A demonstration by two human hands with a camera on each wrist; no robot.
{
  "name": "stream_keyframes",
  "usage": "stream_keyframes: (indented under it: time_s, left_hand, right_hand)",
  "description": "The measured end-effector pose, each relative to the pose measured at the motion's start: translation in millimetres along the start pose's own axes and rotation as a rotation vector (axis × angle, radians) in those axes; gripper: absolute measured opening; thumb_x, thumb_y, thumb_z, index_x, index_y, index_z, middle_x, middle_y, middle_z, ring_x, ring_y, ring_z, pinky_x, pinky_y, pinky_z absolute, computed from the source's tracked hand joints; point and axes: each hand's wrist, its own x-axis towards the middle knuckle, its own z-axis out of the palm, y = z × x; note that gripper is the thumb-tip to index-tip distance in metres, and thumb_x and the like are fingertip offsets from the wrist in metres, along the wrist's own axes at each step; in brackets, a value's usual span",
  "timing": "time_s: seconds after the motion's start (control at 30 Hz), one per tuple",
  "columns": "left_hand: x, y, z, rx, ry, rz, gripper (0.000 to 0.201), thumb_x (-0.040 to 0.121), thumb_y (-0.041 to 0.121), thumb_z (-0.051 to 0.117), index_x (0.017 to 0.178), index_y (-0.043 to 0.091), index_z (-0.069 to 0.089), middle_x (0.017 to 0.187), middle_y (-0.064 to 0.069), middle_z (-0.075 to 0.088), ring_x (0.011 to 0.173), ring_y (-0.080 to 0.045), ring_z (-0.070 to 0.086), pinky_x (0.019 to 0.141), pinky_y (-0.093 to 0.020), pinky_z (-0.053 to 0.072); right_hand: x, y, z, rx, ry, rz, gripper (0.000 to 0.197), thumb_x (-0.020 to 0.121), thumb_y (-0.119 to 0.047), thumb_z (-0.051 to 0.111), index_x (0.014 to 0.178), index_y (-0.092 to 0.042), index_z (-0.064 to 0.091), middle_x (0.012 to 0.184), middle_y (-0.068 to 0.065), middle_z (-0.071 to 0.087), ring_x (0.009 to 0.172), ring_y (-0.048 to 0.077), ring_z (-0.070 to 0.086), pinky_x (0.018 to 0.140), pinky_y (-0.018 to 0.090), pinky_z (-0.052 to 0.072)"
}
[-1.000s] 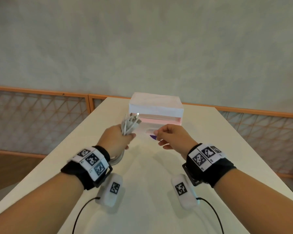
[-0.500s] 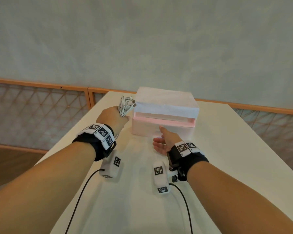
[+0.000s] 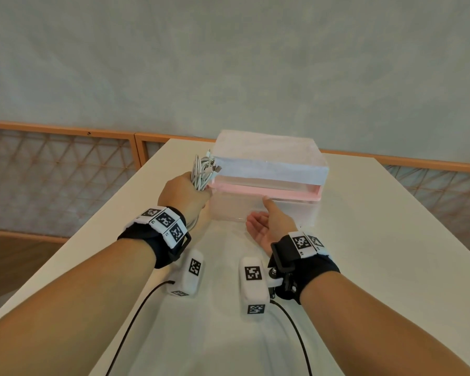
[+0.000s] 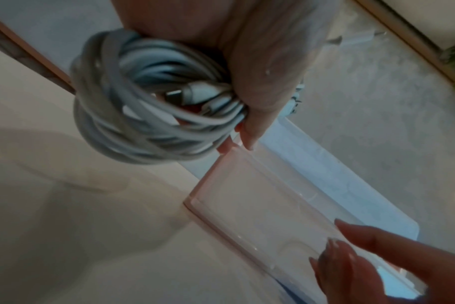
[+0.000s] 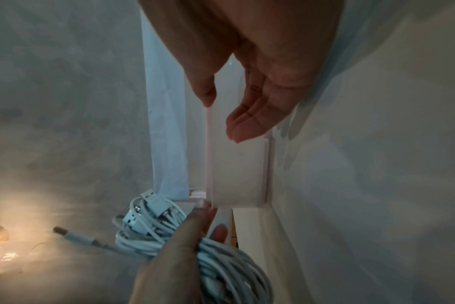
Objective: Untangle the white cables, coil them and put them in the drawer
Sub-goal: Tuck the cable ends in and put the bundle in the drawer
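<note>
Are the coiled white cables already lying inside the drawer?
No: in the head view the left hand grips the white cables beside the box, outside the pulled-out drawer.
</note>
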Motion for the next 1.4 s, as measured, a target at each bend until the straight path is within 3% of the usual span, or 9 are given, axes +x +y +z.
stream_keyframes:
  time_s: [0.27,0.5,0.9,0.97,1.07,1.17,1.27,1.33,1.4]
  left_hand:
    - [-7,4,-4,0.041,-0.044,0.012,0.013,0.084,0.03,0.063,0.091,0.019,0.063,0.069,-0.001,0.068,0.07,-0.02,0.065,0.065,-0.027,0.041]
    - [-12,10,-18,0.098,-0.075,0.026,0.016,0.083,0.03,0.064,0.094,0.018,0.064,0.074,-0.004,0.071,0.074,-0.023,0.069,0.076,-0.033,0.052]
    - [-51,22,-57,-0.064,-0.111,0.012,0.018,0.082,0.034,0.068,0.085,0.016,0.065,0.074,-0.001,0.071,0.068,-0.015,0.068,0.064,-0.027,0.044]
    - [-61,32,-59,-0.23,-0.113,0.017,0.02,0.083,0.034,0.07,0.081,0.016,0.063,0.073,-0.002,0.07,0.062,-0.013,0.067,0.061,-0.026,0.046]
    - [-75,52,-50,-0.429,-0.144,-0.02,0.033,0.079,0.042,0.071,0.072,0.011,0.064,0.069,-0.007,0.068,0.05,-0.011,0.059,0.058,-0.027,0.046]
    - [-87,72,-33,-0.662,-0.237,-0.153,0.048,0.075,0.05,0.072,0.086,0.003,0.068,0.089,-0.02,0.072,0.077,-0.032,0.069,0.078,-0.044,0.057]
    - [-95,91,-20,-0.812,-0.359,-0.248,0.049,0.084,0.049,0.062,0.096,0.002,0.066,0.089,-0.018,0.074,0.081,-0.028,0.073,0.077,-0.038,0.059]
    - [-100,101,-11,-0.834,-0.506,-0.301,0.056,0.089,0.056,0.048,0.088,0.003,0.066,0.072,-0.01,0.075,0.066,-0.019,0.073,0.058,-0.026,0.057]
    - [-102,105,0,-0.831,-0.633,-0.346,0.067,0.089,0.066,0.037,0.086,0.006,0.068,0.074,-0.008,0.075,0.065,-0.017,0.073,0.057,-0.025,0.055]
  right_hand:
    - [-28,10,-15,0.003,-0.005,-0.005,0.03,0.088,-0.03,0.062,0.08,-0.004,0.05,0.067,0.009,0.055,0.057,0.018,0.055,0.042,0.021,0.053]
    - [-53,24,-22,0.017,-0.003,0.003,0.029,0.089,-0.028,0.06,0.076,-0.003,0.054,0.069,0.009,0.057,0.059,0.018,0.057,0.05,0.024,0.053]
    - [-106,32,-36,-0.122,-0.119,0.069,0.031,0.087,-0.034,0.062,0.09,-0.007,0.047,0.074,0.01,0.055,0.062,0.021,0.057,0.053,0.028,0.052]
    - [-121,25,-33,-0.327,-0.236,-0.05,0.037,0.086,-0.039,0.062,0.102,-0.008,0.049,0.083,0.008,0.057,0.07,0.021,0.06,0.064,0.031,0.055]
    - [-142,9,-23,-0.838,-0.383,-0.496,0.064,0.082,-0.043,0.065,0.134,-0.02,0.035,0.124,0.0,0.049,0.104,0.016,0.055,0.088,0.031,0.05]
    - [-150,-2,-18,-1.097,-0.519,-0.798,0.09,0.082,-0.028,0.068,0.147,-0.026,0.005,0.137,-0.007,0.034,0.124,0.008,0.039,0.099,0.025,0.037]
    - [-136,-9,-23,-1.187,-0.531,-0.826,0.099,0.082,-0.019,0.063,0.146,-0.031,-0.011,0.146,0.002,0.034,0.133,0.015,0.037,0.109,0.036,0.036]
    - [-129,-16,-29,-1.241,-0.535,-0.814,0.093,0.078,-0.025,0.061,0.147,-0.033,-0.001,0.141,0.006,0.042,0.127,0.017,0.044,0.104,0.041,0.042]
    - [-127,-27,-34,-1.275,-0.548,-0.757,0.091,0.078,-0.023,0.062,0.148,-0.027,0.003,0.137,0.009,0.047,0.116,0.016,0.05,0.095,0.035,0.046]
